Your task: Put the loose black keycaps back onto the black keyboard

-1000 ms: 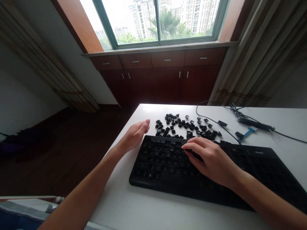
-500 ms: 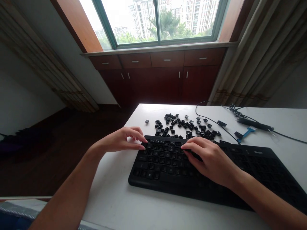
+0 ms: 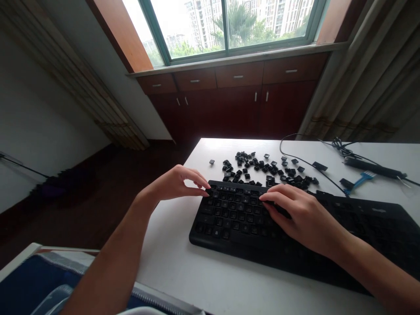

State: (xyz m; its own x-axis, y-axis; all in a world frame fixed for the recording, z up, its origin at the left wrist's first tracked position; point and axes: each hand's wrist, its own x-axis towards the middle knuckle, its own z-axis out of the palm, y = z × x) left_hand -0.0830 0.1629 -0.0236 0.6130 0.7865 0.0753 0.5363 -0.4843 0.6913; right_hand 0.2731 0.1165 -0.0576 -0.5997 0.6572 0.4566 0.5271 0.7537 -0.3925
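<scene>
A black keyboard (image 3: 249,247) lies flat on the white table, many of its key places bare of caps. At its upper left corner is my left hand (image 3: 175,183), thumb and index finger pinched close on the keyboard's corner. My right hand (image 3: 295,208) lies over the middle of the keyboard, palm down. Its index finger and thumb are curled near each other at the upper keys; whatever is between them is hidden. Beyond the keyboard, many loose black keycaps (image 3: 260,166) are scattered, and one single keycap (image 3: 211,162) sits apart on the left.
To the right are a blue brush (image 3: 360,181), a long black stick-shaped tool (image 3: 374,167) and a coiled black cable (image 3: 341,147). The white table's (image 3: 170,262) left edge runs beside my left forearm. A blue bag-like item (image 3: 33,280) is at the lower left.
The view has shifted, so the table and keyboard appear further right and slightly higher. My left thumb and index finger look closer together. My right hand keeps its place on the keyboard.
</scene>
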